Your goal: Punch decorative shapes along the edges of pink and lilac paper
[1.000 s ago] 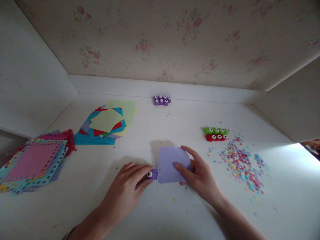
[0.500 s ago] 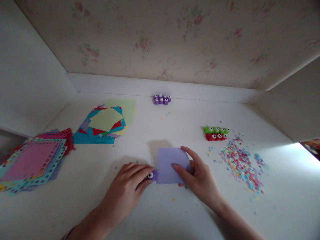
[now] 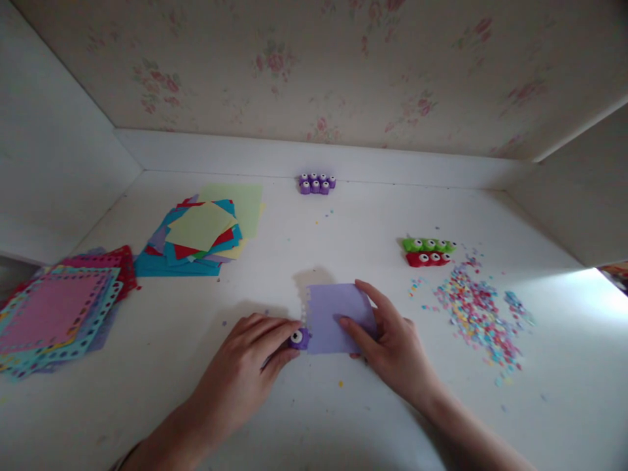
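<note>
A purple paper sheet (image 3: 328,317) is held flat above the white table, with small punched notches along its left edge. My right hand (image 3: 392,337) grips its right side, thumb on top and fingers behind. At the sheet's lower left edge sits a small purple punch (image 3: 298,337) with a white eye-like button. My left hand (image 3: 258,353) has its fingers and thumb closed on that punch.
Plain coloured papers (image 3: 203,229) are piled at the left, beside a stack of hole-edged sheets (image 3: 61,307). Purple punches (image 3: 316,184) stand at the back. Green punches (image 3: 429,244) and red punches (image 3: 428,259) are at the right, near scattered confetti (image 3: 478,314).
The view has shifted slightly, so the background sits a little higher. The punch's eye button shows more fully between my left fingers. Both hands keep their holds.
</note>
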The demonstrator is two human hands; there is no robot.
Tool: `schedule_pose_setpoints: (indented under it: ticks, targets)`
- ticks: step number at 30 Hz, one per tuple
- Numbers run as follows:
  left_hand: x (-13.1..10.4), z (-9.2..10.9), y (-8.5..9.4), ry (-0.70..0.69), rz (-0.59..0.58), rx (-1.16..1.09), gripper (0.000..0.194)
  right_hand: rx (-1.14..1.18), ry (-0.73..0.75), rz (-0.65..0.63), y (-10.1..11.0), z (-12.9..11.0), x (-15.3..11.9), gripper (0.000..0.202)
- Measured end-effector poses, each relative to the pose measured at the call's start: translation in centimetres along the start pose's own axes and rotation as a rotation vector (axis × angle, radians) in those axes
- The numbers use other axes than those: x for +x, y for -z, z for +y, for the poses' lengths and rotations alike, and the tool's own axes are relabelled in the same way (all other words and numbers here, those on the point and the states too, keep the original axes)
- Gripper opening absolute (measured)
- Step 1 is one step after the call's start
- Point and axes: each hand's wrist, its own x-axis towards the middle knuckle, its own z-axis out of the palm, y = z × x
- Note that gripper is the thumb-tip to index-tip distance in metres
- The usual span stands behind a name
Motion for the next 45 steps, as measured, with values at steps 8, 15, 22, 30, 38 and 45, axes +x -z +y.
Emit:
schedule_pose_setpoints:
  ticks: [8,15,22,30,38,45]
  targets:
    - [0.1,0.0,0.0,0.045,-0.003,-0.036,0.024,0.045,-0.016,-0.03,0.2,0.0,-0.1,0.062]
    - [0.0,0.1,-0.1,0.026,-0.005,-0.016,0.025,0.045,-0.023,-0.006,0.1,-0.1,-0.2,0.063]
    - [0.3,0.6,-0.1,-0.031,-0.006,0.006,0.024,-0.163,0.073,0.017,0.0,-0.2,-0.3,0.058]
    - [0.0,0.7,0.1,-0.032,-0.012,0.066,0.023,-0.47,0.596,0.03,1.1,0.1,-0.1,0.038]
    - [0.2,1.3,0.2,-0.014,-0.036,0.092,0.017,-0.586,0.669,-0.121,1.1,0.4,0.3,0.029]
    - [0.4,1.5,0.4,-0.044,-0.019,0.107,0.015,-0.577,0.672,-0.121,1.0,0.5,0.3,0.027]
